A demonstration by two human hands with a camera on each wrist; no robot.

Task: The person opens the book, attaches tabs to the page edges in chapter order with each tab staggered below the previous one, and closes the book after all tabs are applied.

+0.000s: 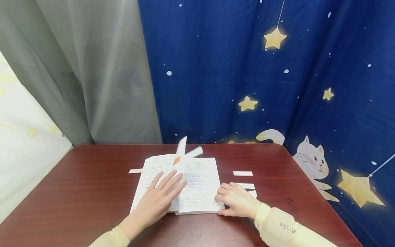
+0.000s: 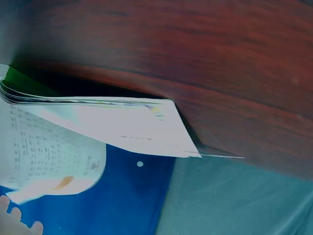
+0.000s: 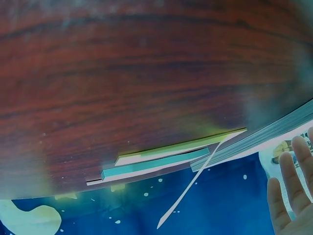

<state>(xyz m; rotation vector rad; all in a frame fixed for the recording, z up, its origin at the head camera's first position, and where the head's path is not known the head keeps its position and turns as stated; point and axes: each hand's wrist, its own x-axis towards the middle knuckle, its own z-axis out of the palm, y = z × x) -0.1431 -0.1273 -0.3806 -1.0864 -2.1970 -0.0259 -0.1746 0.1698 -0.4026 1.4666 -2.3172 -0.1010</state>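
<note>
An open book (image 1: 197, 202) lies on the table, its pages covered in printed text. My left hand (image 1: 160, 193) is over the left page with fingers spread and fairly straight, fingertips at a raised, curved page (image 2: 58, 161) near the middle. An orange patch (image 1: 177, 160) marks that page, and a white strip (image 1: 182, 145) stands up from its top. Another pale strip (image 1: 195, 152) slants out beyond the book's top edge. At the lower right corner of the book rests my right hand (image 1: 236, 200), its fingers lying on the page edge; they look extended in the right wrist view.
A pale pink strip (image 1: 135, 171) sticks out from the book's left side. Right of the book lie a white strip (image 1: 243, 173), a second strip (image 1: 246, 186) and a third one (image 1: 253, 193) partly behind my right hand. Curtains (image 1: 216, 85) hang behind the table.
</note>
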